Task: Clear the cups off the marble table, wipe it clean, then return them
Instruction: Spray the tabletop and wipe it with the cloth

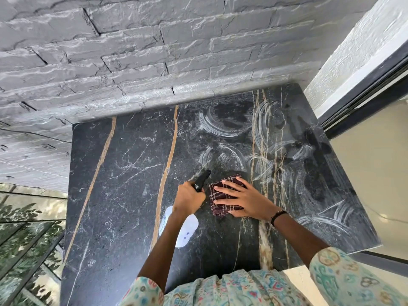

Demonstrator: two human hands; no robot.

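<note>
Fingers (229,184) flat on cloth (217,196) — sprayer (202,180) in left hand (189,198)

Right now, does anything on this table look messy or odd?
Yes: whitish curved smear streaks cover the marble table's right half, looking like unwiped residue. The left half looks free of them. Nothing looks spilled or broken.

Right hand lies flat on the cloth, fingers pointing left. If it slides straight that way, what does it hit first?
Most likely the spray bottle gripped in the left hand, just beyond the right hand's fingertips and the folded cloth. The bottle may sit above the marble table; depth unclear.
</note>
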